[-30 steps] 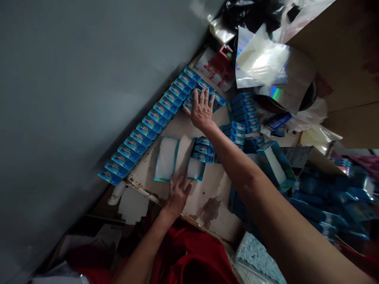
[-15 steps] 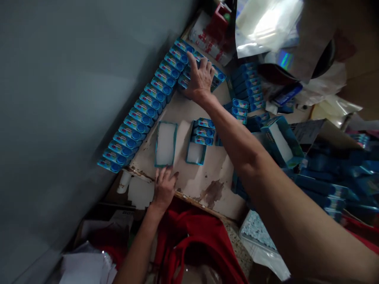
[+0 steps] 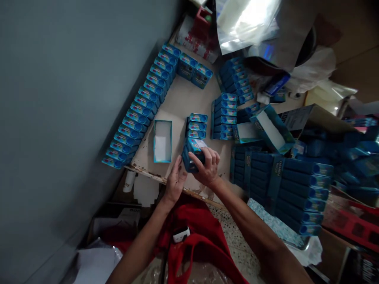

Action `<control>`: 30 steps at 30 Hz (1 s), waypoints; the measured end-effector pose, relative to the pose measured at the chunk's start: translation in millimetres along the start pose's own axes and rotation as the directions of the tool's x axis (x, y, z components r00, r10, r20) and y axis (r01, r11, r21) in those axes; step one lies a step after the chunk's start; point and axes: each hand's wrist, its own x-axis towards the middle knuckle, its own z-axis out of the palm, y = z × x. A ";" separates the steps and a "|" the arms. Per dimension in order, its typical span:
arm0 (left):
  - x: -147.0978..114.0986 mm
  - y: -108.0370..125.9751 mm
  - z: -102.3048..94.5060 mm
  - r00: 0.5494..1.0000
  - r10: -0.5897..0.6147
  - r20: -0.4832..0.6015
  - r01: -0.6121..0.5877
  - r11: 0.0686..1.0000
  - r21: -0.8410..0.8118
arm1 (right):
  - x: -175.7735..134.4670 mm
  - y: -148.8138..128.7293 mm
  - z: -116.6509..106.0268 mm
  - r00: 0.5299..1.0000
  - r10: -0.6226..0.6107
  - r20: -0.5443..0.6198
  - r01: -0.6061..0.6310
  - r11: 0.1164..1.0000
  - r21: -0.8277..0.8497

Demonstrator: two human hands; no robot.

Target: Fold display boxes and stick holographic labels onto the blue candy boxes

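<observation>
Held in the right hand [image 3: 209, 165], fingers wrapped around: blue packs [image 3: 194, 152], tilted, at the near end of three more packs [image 3: 197, 126] on the table [image 3: 186, 96]. Left hand [image 3: 174, 182]: fingers extended, thumb apart, just beside the held packs; whether touching, cannot tell. One open box [image 3: 162, 140], white inside, to their left. One long row of packs [image 3: 142, 112] along the wall [image 3: 68, 98]. Two upright packs [image 3: 201, 75] near its far end. One stack of packs [image 3: 226, 114], right of the three.
</observation>
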 end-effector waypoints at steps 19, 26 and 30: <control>45.5 -17.1 41.7 0.993 0.113 -0.039 -0.112 0.993 0.021 | 0.8 28.2 38.4 0.993 -0.037 0.116 0.037 0.999 -0.003; 69.6 -23.4 56.8 0.974 0.180 -0.141 -0.150 0.968 0.199 | 27.6 28.6 20.8 0.978 -0.011 0.210 0.008 1.000 0.017; 97.1 -30.8 78.0 0.965 0.155 -0.212 -0.076 0.937 0.340 | 35.2 28.6 30.2 0.980 0.073 0.184 -0.075 0.997 0.003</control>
